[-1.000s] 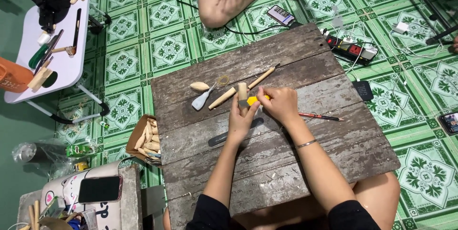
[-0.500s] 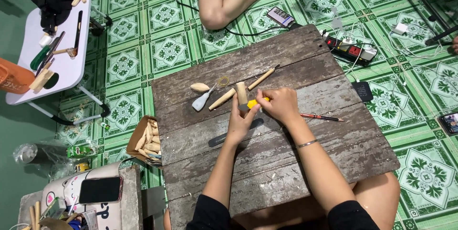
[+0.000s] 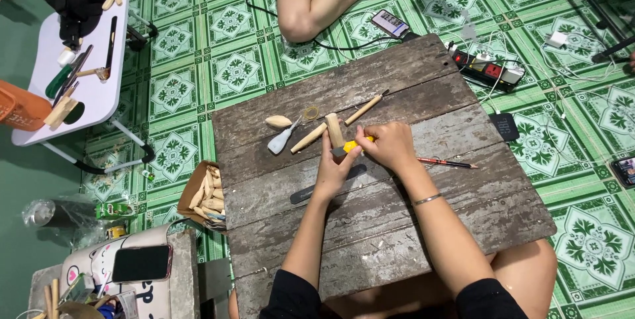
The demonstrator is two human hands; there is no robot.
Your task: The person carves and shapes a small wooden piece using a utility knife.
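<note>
At the middle of the plank bench (image 3: 397, 226), the left hand (image 3: 336, 168) clenches a short wooden block (image 3: 335, 132), light, stiff and best gripped low, while at its 3 o'clock the right hand (image 3: 387, 147) grips a yellow-handled knife (image 3: 354, 146).

Pale wooden block (image 3: 335, 130), short and roughly cylindrical, standing nearly upright above the middle of the weathered plank desk (image 3: 370, 226), its lower end gripped in the left hand (image 3: 337, 163). Yellow-handled tool (image 3: 357, 144), held in the right hand (image 3: 387, 147), touching the block's base.
</note>
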